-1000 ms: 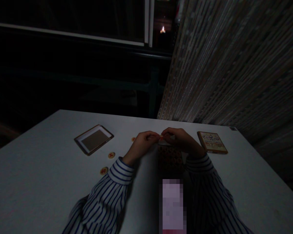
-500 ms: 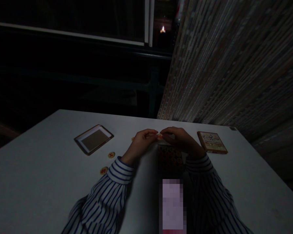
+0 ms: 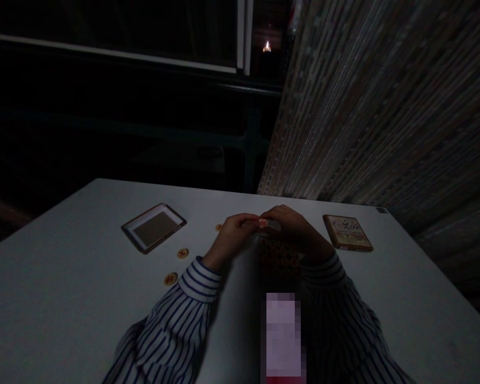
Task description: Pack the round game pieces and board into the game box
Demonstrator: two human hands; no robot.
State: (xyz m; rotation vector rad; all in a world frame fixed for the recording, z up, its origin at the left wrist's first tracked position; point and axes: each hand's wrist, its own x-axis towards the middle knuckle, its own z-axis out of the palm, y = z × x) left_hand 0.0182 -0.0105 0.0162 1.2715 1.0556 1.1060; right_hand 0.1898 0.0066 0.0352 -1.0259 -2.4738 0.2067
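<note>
A round Chinese chess piece (image 3: pixel 263 223) with a red character is held up between the fingertips of both hands over the white table. My left hand (image 3: pixel 234 236) pinches its left edge with closed fingers. From the other side my right hand (image 3: pixel 291 228) is closed on it, with thumb and forefinger curved. Beneath my right hand sits a dark group of Chinese chess pieces (image 3: pixel 280 260) in rows, partly covered by that hand and poorly lit. Left of my left hand lie loose pieces, one (image 3: pixel 183 253) near the cuff, another (image 3: pixel 170 279) nearer me, and a third (image 3: pixel 218 227) partly behind the hand.
An open shallow box half (image 3: pixel 174 233) lies on the left of the table (image 3: pixel 84 266). A flat box lid with printed characters (image 3: pixel 349 233) is on the right. A string curtain (image 3: pixel 324 122) hangs along the table's far right edge. A blurred-out patch covers the near middle.
The held piece has turned so its red face shows more clearly. My right hand's fingers have shifted slightly around it. The loose pieces and boxes stay where they were.
</note>
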